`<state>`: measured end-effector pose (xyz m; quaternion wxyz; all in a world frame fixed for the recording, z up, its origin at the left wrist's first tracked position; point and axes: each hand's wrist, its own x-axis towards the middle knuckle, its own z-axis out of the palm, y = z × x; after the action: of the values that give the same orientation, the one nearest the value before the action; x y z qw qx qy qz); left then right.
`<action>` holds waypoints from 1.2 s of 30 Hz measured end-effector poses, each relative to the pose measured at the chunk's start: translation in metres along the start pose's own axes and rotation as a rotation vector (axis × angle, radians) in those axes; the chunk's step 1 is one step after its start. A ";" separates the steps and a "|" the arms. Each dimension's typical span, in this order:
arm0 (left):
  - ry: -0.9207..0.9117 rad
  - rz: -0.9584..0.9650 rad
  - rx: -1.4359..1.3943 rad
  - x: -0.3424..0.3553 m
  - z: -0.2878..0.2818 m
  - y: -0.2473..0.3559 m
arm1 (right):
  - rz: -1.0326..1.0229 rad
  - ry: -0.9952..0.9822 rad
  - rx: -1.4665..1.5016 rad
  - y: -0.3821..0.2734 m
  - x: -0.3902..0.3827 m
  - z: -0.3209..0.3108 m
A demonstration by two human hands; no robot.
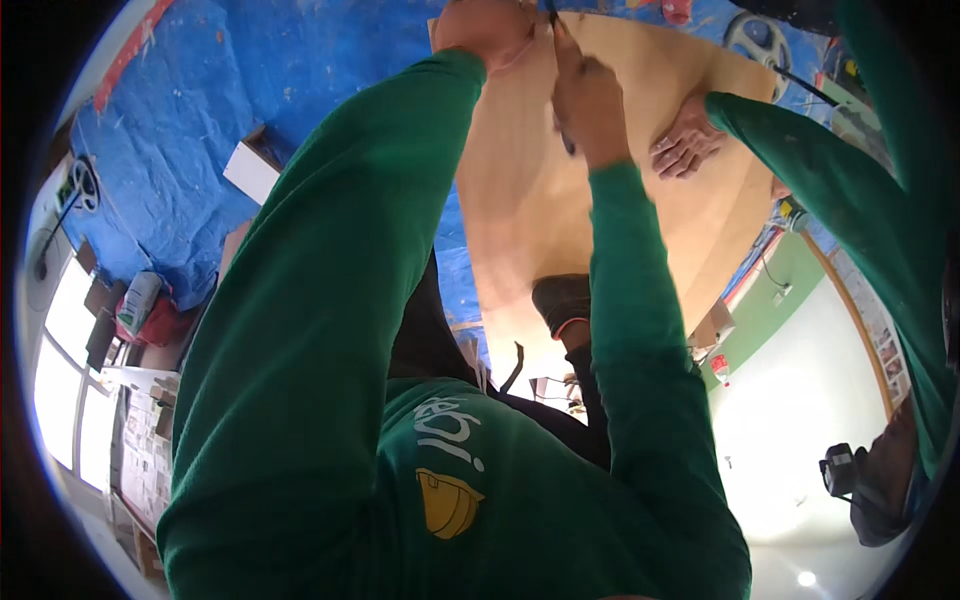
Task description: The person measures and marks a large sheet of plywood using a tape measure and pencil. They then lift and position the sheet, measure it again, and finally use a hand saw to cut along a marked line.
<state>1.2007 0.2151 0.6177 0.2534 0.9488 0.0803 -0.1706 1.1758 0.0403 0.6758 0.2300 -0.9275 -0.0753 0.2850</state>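
Note:
A large pale plywood sheet (530,220) lies in front of me over a blue tarp. My right hand (590,100) is closed around a slim dark-handled tool (569,143), index finger stretched along it toward the sheet's far edge. The tool's exact kind is hard to make out. Left of it, my left hand (487,32) rests at the sheet's far left corner, its fingers mostly hidden at the picture's top edge. A co-worker's hand (690,140) lies flat on the sheet to the right of my right hand.
Blue tarp (190,80) covers the floor. A dark shoe (562,303) stands on the sheet's near part. At left are a white box (252,170) and a wheel-shaped object (86,185); another grey wheel-shaped object (757,42) lies at far right. The co-worker's green sleeve (815,165) reaches in from the right.

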 end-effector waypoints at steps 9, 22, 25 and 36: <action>-0.069 0.012 0.023 -0.004 -0.011 0.000 | 0.458 -0.200 0.256 -0.039 -0.153 -0.075; -0.055 -0.055 0.058 -0.005 -0.011 0.003 | -0.041 0.004 -0.027 -0.002 -0.134 -0.040; -0.043 0.026 0.050 0.002 0.004 -0.007 | 0.194 -0.063 0.173 -0.028 -0.177 -0.067; 0.065 0.082 0.072 -0.006 0.020 -0.008 | 0.135 0.090 0.122 -0.010 -0.040 -0.002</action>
<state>1.1874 0.2109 0.6000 0.2230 0.9649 0.0434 -0.1320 1.1433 0.0376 0.7015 0.2695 -0.9265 0.0152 0.2621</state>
